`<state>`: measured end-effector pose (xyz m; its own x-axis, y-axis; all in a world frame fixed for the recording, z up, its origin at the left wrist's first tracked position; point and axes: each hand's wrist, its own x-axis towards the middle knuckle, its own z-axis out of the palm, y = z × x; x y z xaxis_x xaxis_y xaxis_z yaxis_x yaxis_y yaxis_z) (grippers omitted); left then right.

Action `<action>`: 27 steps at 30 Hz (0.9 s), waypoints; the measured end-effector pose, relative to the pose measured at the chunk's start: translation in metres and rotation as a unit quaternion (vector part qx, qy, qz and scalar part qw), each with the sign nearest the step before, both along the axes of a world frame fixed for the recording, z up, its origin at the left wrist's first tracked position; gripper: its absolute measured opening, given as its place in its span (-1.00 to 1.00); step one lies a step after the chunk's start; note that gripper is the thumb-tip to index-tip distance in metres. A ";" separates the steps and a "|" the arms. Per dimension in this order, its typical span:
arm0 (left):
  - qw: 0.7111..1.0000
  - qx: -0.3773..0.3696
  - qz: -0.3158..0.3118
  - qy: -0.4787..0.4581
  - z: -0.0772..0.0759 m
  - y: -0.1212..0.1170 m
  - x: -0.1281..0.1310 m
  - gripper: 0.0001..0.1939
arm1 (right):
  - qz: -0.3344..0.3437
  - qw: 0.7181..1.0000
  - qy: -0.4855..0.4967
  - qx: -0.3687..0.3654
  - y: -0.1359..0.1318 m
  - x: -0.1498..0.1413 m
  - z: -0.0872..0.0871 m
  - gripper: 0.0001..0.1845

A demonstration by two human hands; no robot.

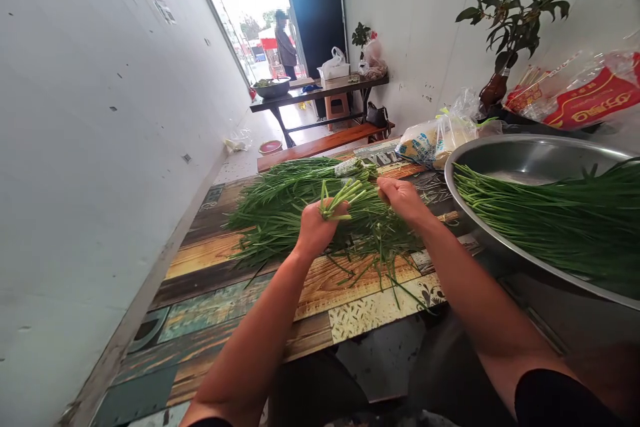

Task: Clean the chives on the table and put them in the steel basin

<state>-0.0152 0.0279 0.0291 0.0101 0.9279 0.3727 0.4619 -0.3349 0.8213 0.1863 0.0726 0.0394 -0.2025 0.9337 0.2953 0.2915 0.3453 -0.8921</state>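
Gripped in left hand [318, 225], fingers wrapped fully round: chives [344, 197], pale ends fanned outward, perhaps to keep them in sight. Towards two o'clock, right hand [401, 200]: fingers bent, closure and contents not discernible. At ten, on table [215, 310]: chive pile [270, 207], apparently within easy reach. At three: bowl [523, 159], more chives inside, seemingly set apart from scraps [384, 243] at four.

Green stalks [280, 190] lie on the brown, teal and cream patchwork table [200, 260], a silver basin [480, 155] at its right.
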 end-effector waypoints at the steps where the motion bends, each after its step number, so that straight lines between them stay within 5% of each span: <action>1: 1.000 -0.001 0.000 0.002 0.000 0.000 0.000 -0.64 | 0.050 0.999 0.020 0.000 -0.002 -0.003 0.000 -0.68; 4: 1.000 -0.003 -0.002 0.004 -0.001 0.001 0.000 -0.63 | 0.127 0.991 0.043 0.015 -0.006 -0.011 -0.001 -0.71; 16: 0.992 0.014 -0.083 0.097 0.008 -0.003 -0.001 -0.63 | 0.166 0.976 0.091 -0.110 -0.010 -0.022 -0.004 -0.69; 19: 0.994 0.023 -0.061 0.085 0.006 -0.001 -0.003 -0.66 | 0.101 0.970 0.178 -0.135 0.004 -0.006 -0.002 -0.59; 21: 0.998 0.022 -0.046 0.039 0.004 0.000 -0.006 -0.67 | -0.011 0.969 0.225 -0.104 0.017 0.007 -0.004 -0.58; 24: 0.998 0.026 -0.039 -0.043 0.003 0.000 -0.008 -0.69 | -0.161 0.984 0.074 -0.015 0.037 0.021 -0.016 -0.60; 27: 0.996 0.037 -0.029 -0.082 0.006 -0.003 -0.006 -0.71 | -0.153 0.965 -0.207 0.056 0.049 0.022 -0.034 -0.79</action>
